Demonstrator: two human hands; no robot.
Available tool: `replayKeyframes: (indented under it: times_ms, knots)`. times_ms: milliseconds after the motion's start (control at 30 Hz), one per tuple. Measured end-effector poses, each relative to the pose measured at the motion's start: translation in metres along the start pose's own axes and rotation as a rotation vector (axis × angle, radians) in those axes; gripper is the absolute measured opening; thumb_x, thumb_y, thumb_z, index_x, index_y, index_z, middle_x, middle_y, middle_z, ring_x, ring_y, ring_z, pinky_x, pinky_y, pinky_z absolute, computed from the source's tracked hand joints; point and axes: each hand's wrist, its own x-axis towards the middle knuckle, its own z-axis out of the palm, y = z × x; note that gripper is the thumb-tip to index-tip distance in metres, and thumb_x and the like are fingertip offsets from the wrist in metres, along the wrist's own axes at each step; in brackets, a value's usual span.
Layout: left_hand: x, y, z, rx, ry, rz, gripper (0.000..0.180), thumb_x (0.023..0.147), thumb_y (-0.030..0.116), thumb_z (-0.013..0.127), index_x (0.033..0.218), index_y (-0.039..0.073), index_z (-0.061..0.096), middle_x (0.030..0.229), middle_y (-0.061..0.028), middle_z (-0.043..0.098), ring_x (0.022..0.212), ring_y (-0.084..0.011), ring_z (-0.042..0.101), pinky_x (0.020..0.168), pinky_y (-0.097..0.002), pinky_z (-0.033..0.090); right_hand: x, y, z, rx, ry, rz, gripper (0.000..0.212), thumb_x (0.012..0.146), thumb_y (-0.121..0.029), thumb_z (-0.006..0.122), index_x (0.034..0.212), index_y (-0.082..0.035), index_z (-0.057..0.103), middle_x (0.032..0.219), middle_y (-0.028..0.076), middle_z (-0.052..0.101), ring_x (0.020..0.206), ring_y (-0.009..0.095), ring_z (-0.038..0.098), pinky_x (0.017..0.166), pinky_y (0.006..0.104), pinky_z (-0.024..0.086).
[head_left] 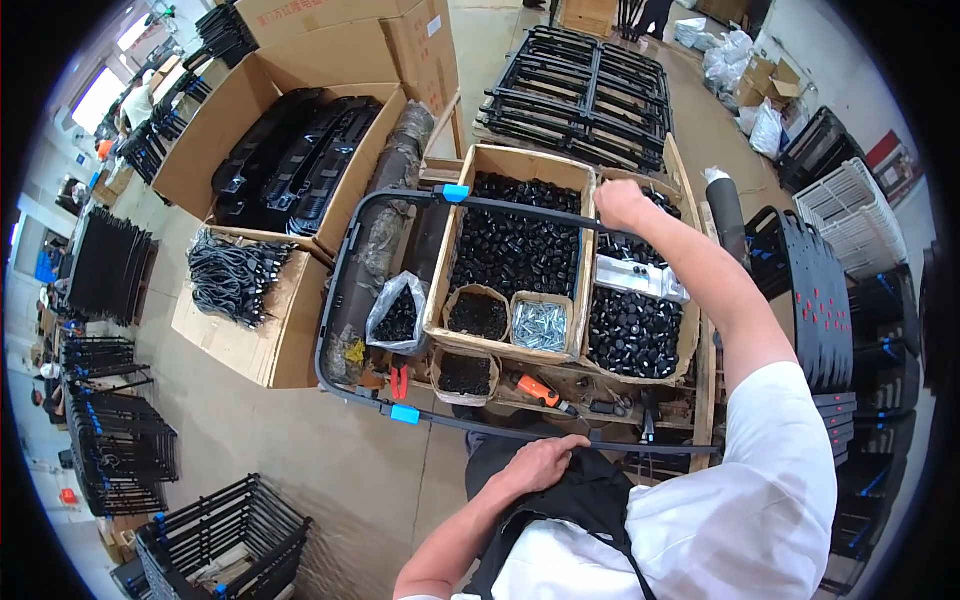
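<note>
Head view shows us a black frame (525,209), a slim U-shaped tube with rounded corners and blue clips (405,414), one on each long bar. It spans the surface (704,395): the upper bar crosses above a box (530,153) of black caps (520,240), the lower bar runs along the near side, and the bend is at left.

Our right arm reaches forward; the right grip (622,205) is curled beside the upper bar's end, and we cannot tell what it pinches. Our left grip (540,465) lies back upward, fingers against the lower bar; whether they close round it, we cannot tell.

Around us on the surface are screws (540,327), an orange driver (537,389) and a bag (380,338) of black pieces. Beyond, we see a carton (195,140) of black panels, cables (235,275) and stacked racks (590,80) on the floor (380,460).
</note>
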Motion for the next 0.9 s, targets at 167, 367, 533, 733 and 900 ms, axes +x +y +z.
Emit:
replayKeyframes:
  times_ms: [167,367,533,733,900]
  knots:
    - [0.000,0.004,-0.003,0.128,0.010,0.027,0.036,0.101,0.031,0.063,0.135,0.020,0.068,0.112,-0.0175,0.076,0.105,-0.0390,0.071,0.093,-0.0499,0.057,-0.009,-0.009,-0.006,-0.039,-0.122,-0.077,0.027,0.086,-0.017,0.067,0.107,-0.004,0.079,0.116,0.018,0.078,0.107,0.034,0.077,0.088,0.0466,0.062]
    - [0.004,-0.005,0.005,0.180,0.131,0.159,0.038,0.100,0.029,0.069,0.136,0.016,0.064,0.100,-0.0146,0.070,0.102,-0.0381,0.070,0.089,-0.0479,0.056,0.000,0.003,0.015,0.134,-0.021,-0.073,0.025,0.087,-0.014,0.063,0.103,-0.001,0.078,0.109,0.023,0.078,0.106,0.039,0.075,0.092,0.0469,0.061]
    - [-0.004,-0.010,-0.001,0.070,0.157,0.063,0.043,0.097,0.016,0.072,0.138,0.010,0.061,0.105,-0.0124,0.068,0.110,-0.0343,0.066,0.096,-0.0433,0.054,0.001,-0.016,0.006,0.205,0.007,-0.018,0.030,0.092,-0.019,0.059,0.106,0.000,0.076,0.111,0.025,0.077,0.108,0.039,0.075,0.093,0.0487,0.060]
    - [0.002,-0.021,-0.009,0.293,0.137,0.399,0.053,0.095,0.019,0.072,0.145,0.010,0.056,0.133,-0.0128,0.065,0.132,-0.0339,0.056,0.114,-0.0486,0.042,0.003,-0.003,0.038,0.371,0.114,0.151,0.039,0.100,-0.027,0.051,0.121,0.003,0.064,0.112,0.028,0.075,0.109,0.042,0.073,0.095,0.0515,0.059]
    - [0.003,-0.021,-0.015,0.300,0.212,0.286,0.060,0.093,0.042,0.078,0.137,0.008,0.057,0.124,-0.0156,0.068,0.122,-0.0383,0.063,0.104,-0.0475,0.050,-0.013,-0.010,0.023,0.351,0.079,0.056,0.048,0.097,-0.037,0.056,0.123,0.003,0.057,0.114,0.029,0.074,0.110,0.047,0.072,0.097,0.0529,0.057]
